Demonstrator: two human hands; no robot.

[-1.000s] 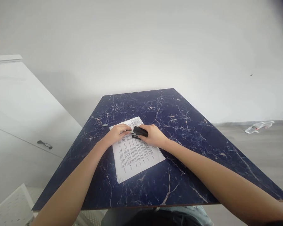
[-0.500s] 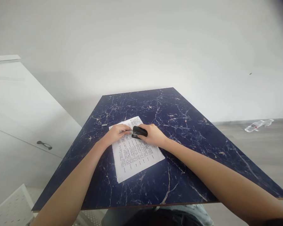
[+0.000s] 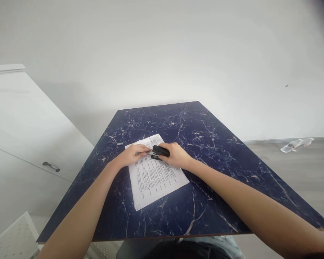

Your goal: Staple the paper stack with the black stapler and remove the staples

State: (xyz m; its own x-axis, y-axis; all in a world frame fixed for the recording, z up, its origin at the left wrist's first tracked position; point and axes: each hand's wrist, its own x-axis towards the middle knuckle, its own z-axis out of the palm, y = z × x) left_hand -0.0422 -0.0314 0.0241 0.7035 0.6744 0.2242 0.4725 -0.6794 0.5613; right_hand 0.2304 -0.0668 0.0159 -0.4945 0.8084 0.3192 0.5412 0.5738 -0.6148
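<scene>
A black stapler (image 3: 161, 151) is in my right hand (image 3: 177, 154), whose fingers and thumb wrap its rear end. Its jaws point left, with a gap between the upper and lower arm. My left hand (image 3: 132, 154) is at the stapler's front end, thumb and fingers pinched together. A small pale piece shows by the left fingertips, too small to name. Beneath both hands lies a stack of printed paper sheets (image 3: 156, 183), turned at an angle, its upper part partly covered by the hands and stapler.
The dark blue marbled table (image 3: 162, 122) carries a small grey bar (image 3: 120, 143) left of the paper. A white cabinet (image 3: 37, 118) stands at the left, and a white wall (image 3: 162, 50) behind. Clear plastic packaging (image 3: 294, 145) lies on the floor at the right.
The left thumb has shifted slightly at the stapler's front end. The right hand keeps its hold, and the paper stays in place.
</scene>
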